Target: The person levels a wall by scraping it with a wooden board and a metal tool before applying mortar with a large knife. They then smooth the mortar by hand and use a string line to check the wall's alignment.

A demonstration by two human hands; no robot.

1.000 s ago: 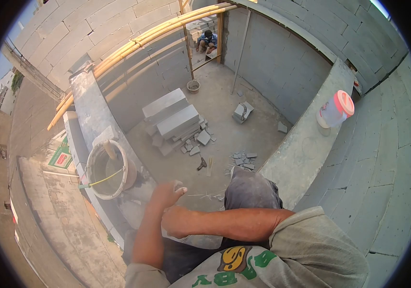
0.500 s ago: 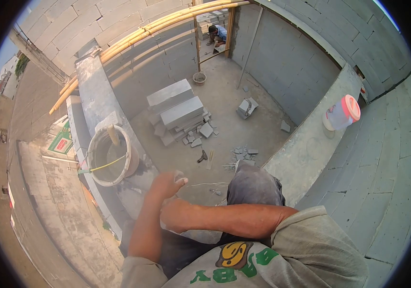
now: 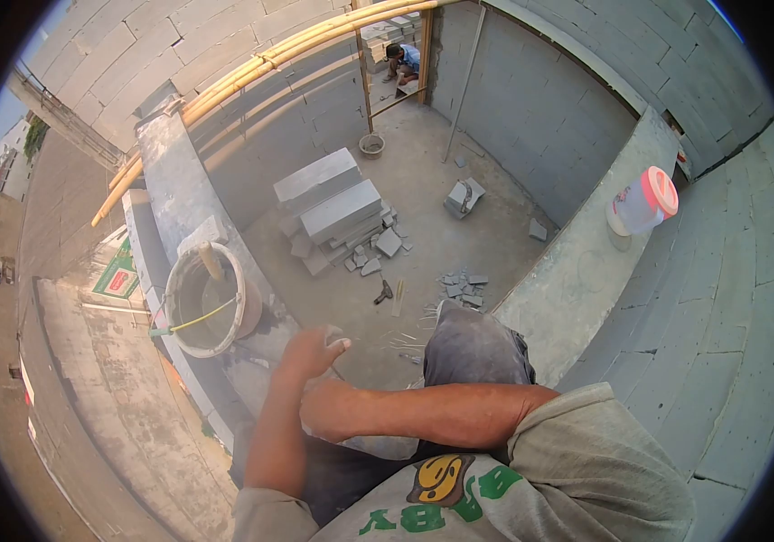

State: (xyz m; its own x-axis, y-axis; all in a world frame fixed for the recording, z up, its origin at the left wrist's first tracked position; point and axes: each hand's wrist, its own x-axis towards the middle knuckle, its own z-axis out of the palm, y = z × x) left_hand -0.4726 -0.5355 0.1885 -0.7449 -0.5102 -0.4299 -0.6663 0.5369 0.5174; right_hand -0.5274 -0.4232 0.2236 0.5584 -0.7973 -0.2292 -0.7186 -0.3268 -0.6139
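My left hand [image 3: 316,350] is raised over the wall ledge, its fingers curled in and the thumb tip close to them. Anything inside its curl is too small or hidden to make out. My right arm reaches across my body, and my right hand [image 3: 325,408] is bent into a fist against my left forearm. Its fingertips are turned away from view. Nearest to the hands is a mortar-smeared bucket [image 3: 249,312] on the ledge, with a yellow-green handle and a stick-like tool handle [image 3: 211,260] standing in it. My knee [image 3: 477,348] is in front of me.
Grey blocks [image 3: 342,212] are stacked on the floor below, with broken pieces and a dark-handled tool [image 3: 384,291] nearby. A pink-lidded jug [image 3: 644,200] stands on the right ledge [image 3: 576,280]. Bamboo poles [image 3: 265,63] span the far wall. Another person [image 3: 402,61] crouches beyond the doorway.
My view has shifted slightly, so the surroundings sit a little differently in it. Both hands keep nearly the same pose, and nothing has been picked up or put down.
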